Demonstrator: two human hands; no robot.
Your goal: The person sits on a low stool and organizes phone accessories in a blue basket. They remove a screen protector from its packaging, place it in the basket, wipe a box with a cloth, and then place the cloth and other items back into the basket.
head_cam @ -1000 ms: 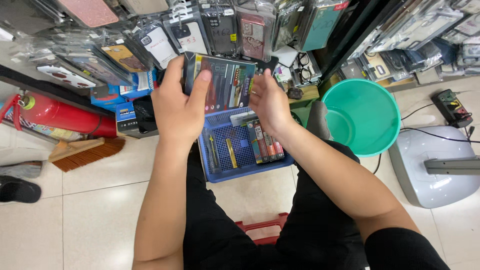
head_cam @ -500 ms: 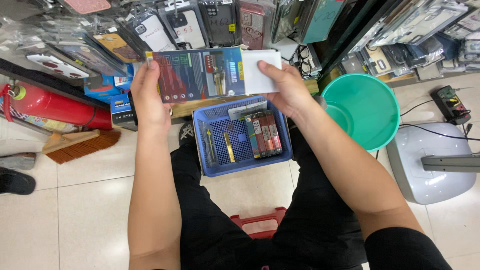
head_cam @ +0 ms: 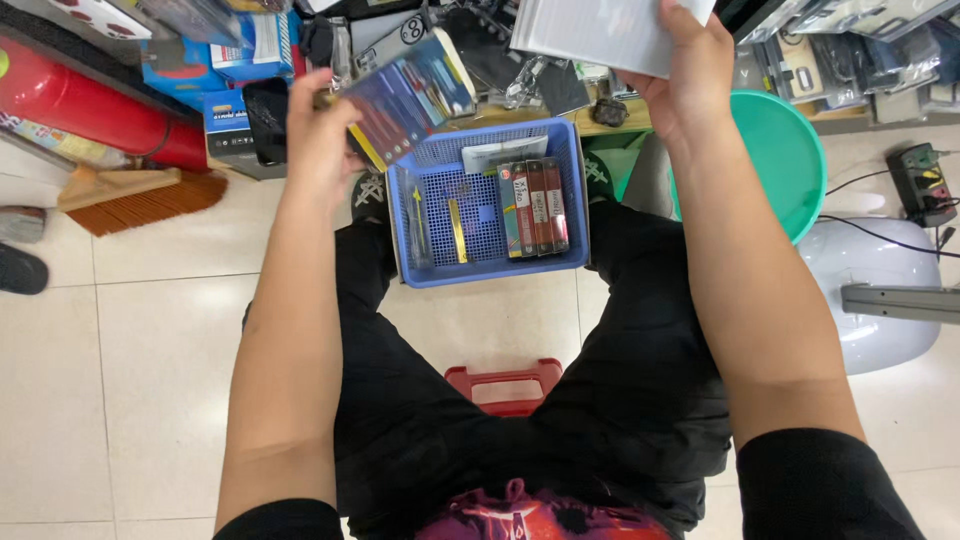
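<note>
My left hand [head_cam: 322,140] grips a flat dark packet with colourful print [head_cam: 410,95], held tilted above the left side of a blue plastic basket [head_cam: 490,268]. My right hand [head_cam: 690,75] is raised at the top of the view and holds a white, finely lined flat pack [head_cam: 600,30]. The basket sits on the floor between my knees. In it lie three dark red-labelled packs [head_cam: 535,208] side by side, a thin yellow strip [head_cam: 458,228] and a white-and-grey card [head_cam: 500,153].
A green plastic basin [head_cam: 785,160] stands right of the basket, next to a white fan base [head_cam: 885,290] and a power strip [head_cam: 922,180]. A red cylinder [head_cam: 90,105], broom [head_cam: 140,195], blue boxes [head_cam: 235,60] and hanging phone-case packets lie ahead. A red stool [head_cam: 505,380] is under me.
The two hands separated: the left drew the dark colourful packet to the left, the right lifted the white pack up and right. The camera has tilted down toward the basket.
</note>
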